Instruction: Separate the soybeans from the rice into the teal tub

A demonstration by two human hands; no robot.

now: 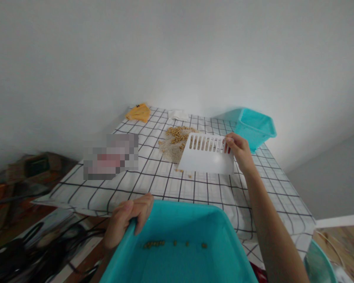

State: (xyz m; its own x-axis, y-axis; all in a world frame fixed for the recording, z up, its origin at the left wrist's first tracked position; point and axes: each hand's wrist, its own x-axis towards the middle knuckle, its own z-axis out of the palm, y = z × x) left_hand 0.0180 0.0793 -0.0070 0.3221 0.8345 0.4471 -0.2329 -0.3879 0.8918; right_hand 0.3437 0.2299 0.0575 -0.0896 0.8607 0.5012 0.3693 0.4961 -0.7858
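My left hand (132, 214) is closed over the left far corner of a turquoise plastic bin (184, 205), which sits at the table's near edge. A few small beans lie along the inside bottom of that bin. Out over the table, my right hand (240, 151) pinches the upper right corner of a white plastic plate (206, 161) with a row of slots along its top. The plate is tilted and partly covers a pile of yellowish beans (179, 134) and pale small grains (171, 152). A few loose beans lie near the plate's lower edge.
A second turquoise bin (255, 127) stands at the back right. Toward the back lie a yellow cloth (138, 113) and a white cloth (177, 115). A blurred-out item (110, 157) rests at left on the checked tablecloth (153, 179). Cables and clutter fill the floor at left.
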